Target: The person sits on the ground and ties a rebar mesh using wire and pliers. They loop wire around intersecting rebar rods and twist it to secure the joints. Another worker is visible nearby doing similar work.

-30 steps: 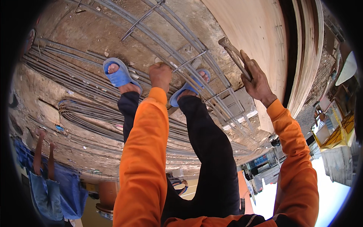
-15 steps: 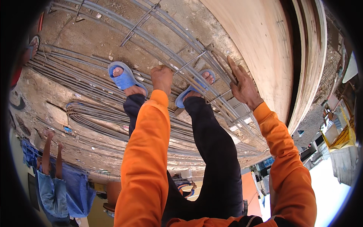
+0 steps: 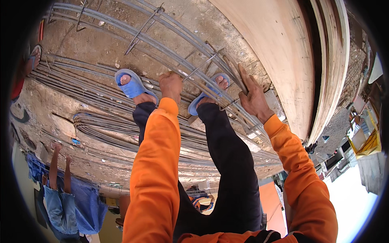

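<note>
A long rebar cage [image 3: 190, 69] of grey bars with square stirrups runs slantwise before me, above my feet. My left hand [image 3: 171, 86] is closed at its near lower bar, by the end of a stirrup; the inside of the fist is hidden. On the cage's far right side, my right hand [image 3: 254, 99] holds a dark tool with two long handles, which looks like pincers [image 3: 236, 73]. Its index finger stretches along the handles, and the jaws lie near the stirrup's upper corner. Tie wire is too fine to make out.
Curved plywood sheets [image 3: 279, 48] stand close on the right. Loose rebar [image 3: 93, 87] and bent bars [image 3: 101, 123] lie around my blue sandals [image 3: 133, 86]. Another person's foot [image 3: 34, 58] is at the far left; a person in blue shorts [image 3: 60, 210] stands lower left.
My right hand has shifted slightly left and nearer with the pincers. The left hand has moved a little left, staying at the cage, which has shifted slightly left in view.
</note>
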Demonstrator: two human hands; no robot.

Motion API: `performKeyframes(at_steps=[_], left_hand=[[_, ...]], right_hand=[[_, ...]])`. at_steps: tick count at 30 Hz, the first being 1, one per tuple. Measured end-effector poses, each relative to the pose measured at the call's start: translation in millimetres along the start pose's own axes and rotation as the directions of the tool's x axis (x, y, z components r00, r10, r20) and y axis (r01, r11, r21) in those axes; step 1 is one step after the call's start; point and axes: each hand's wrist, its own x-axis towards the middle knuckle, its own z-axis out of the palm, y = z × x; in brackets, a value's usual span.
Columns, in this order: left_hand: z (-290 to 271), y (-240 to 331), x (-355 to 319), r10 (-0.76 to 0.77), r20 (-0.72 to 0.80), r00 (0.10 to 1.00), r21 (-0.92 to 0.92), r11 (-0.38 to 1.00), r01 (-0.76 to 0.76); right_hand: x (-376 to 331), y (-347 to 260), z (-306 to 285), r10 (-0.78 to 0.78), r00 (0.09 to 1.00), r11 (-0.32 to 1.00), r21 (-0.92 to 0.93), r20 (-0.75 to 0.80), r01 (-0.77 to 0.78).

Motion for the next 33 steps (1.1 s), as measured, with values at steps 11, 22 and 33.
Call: performKeyframes(at_steps=[11,22,33], left_hand=[[-1.5,-10.4,9.4,-0.043,-0.033,0.999,0.063,0.997,0.045],[-5.9,-15.3,8.2,-0.005,0.062,0.998,0.075,0.997,0.0],[-76.4,55.1,3.5,0.355,-0.075,0.932,-0.018,0.934,-0.357]], right_hand=[[-9.0,5.7,5.2,-0.043,0.992,0.999,-0.032,-0.122,0.039],[-23.8,-13.2,24.4,0.018,0.994,0.987,-0.155,-0.109,-0.035],[61.5,-140.2,-99.0,-0.01,0.997,0.848,-0.528,0.073,0.047]])
